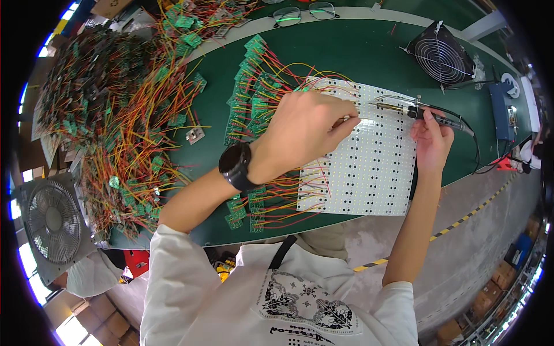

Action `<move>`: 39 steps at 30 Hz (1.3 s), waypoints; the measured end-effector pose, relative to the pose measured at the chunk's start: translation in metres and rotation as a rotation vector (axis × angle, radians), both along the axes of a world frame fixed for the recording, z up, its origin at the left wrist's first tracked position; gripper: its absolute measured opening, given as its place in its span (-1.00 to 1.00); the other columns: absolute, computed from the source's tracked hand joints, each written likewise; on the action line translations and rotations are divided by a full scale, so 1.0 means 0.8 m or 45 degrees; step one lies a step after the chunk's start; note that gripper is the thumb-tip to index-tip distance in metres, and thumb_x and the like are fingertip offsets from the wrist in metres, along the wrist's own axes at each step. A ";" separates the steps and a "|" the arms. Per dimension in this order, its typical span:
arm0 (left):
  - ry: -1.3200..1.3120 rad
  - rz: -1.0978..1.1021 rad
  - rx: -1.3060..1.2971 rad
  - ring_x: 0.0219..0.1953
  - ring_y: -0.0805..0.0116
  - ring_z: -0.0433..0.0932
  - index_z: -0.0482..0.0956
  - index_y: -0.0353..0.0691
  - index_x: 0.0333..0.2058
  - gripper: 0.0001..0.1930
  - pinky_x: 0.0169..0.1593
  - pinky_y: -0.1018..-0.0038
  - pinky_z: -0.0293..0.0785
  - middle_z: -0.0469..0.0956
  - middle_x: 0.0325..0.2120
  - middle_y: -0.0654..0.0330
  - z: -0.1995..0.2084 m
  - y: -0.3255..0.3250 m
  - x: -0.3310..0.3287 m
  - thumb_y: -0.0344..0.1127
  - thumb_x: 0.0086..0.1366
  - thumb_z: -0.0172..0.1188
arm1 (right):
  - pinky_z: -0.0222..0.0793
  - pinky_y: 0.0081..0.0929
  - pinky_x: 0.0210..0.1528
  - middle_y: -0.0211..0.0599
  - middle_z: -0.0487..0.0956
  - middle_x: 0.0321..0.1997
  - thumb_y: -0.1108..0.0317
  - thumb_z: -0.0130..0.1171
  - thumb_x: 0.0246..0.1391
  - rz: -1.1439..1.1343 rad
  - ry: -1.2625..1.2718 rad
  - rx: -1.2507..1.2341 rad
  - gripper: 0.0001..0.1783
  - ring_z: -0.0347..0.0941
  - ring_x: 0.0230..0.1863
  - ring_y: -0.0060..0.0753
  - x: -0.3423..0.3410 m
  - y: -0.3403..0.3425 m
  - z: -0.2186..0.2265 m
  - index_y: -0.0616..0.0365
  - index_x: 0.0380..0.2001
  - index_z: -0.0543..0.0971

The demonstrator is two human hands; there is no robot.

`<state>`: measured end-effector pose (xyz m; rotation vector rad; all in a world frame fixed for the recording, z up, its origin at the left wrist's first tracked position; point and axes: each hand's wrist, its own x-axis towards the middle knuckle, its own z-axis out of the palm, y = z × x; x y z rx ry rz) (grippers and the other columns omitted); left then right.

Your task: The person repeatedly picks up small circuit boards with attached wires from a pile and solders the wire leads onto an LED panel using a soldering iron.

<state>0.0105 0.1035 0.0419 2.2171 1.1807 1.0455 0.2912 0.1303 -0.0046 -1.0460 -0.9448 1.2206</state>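
Observation:
My left hand (309, 124), with a black watch (235, 166) on its wrist, is over the upper left part of a white panel (381, 173) dotted with rows of small yellowish and black spots. Its thumb and index finger are pinched together; what they hold, if anything, is too small to make out. My right hand (434, 141) grips a soldering iron (411, 111) by its dark handle. The iron's tip points left, just short of my left fingertips. Small green circuit boards (238, 109) with red and yellow wires line the panel's left side, their wires reaching onto it.
A large heap of wired circuit boards (124, 138) covers the left of the green table (363, 46). Eyeglasses (306, 14) lie at the far edge. A black fan (441, 57) and a blue box (502, 112) stand at the right, and a grey fan (53, 221) at the left.

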 end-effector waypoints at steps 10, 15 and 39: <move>0.380 0.040 0.211 -0.64 0.29 0.49 0.62 -0.15 -0.46 -0.95 -0.60 0.40 0.39 0.50 -0.60 0.30 -0.042 0.009 -0.004 -0.34 0.09 0.28 | 0.29 -0.52 -0.53 -0.17 0.57 -0.54 0.46 0.16 0.15 -0.082 -0.263 0.230 -0.75 0.45 -0.58 -0.42 -0.016 -0.006 0.000 0.41 -0.14 0.54; 0.382 0.085 0.170 -0.66 0.29 0.48 0.59 -0.15 -0.51 -0.95 -0.61 0.39 0.38 0.46 -0.63 0.29 -0.041 0.009 -0.005 -0.37 0.06 0.28 | 0.32 -0.49 -0.52 -0.14 0.58 -0.48 0.47 0.19 0.13 -0.002 -0.259 0.125 -0.74 0.46 -0.59 -0.39 -0.007 -0.005 0.009 0.43 -0.14 0.53; 0.317 0.062 0.141 -0.72 0.33 0.44 0.55 -0.18 -0.56 -0.92 -0.64 0.44 0.35 0.48 -0.65 0.31 -0.043 0.010 -0.006 -0.47 -0.04 0.28 | 0.41 -0.42 -0.55 -0.05 0.60 -0.37 0.51 0.21 0.10 0.194 -0.248 0.148 -0.71 0.50 -0.61 -0.30 0.004 -0.009 -0.005 0.48 -0.14 0.51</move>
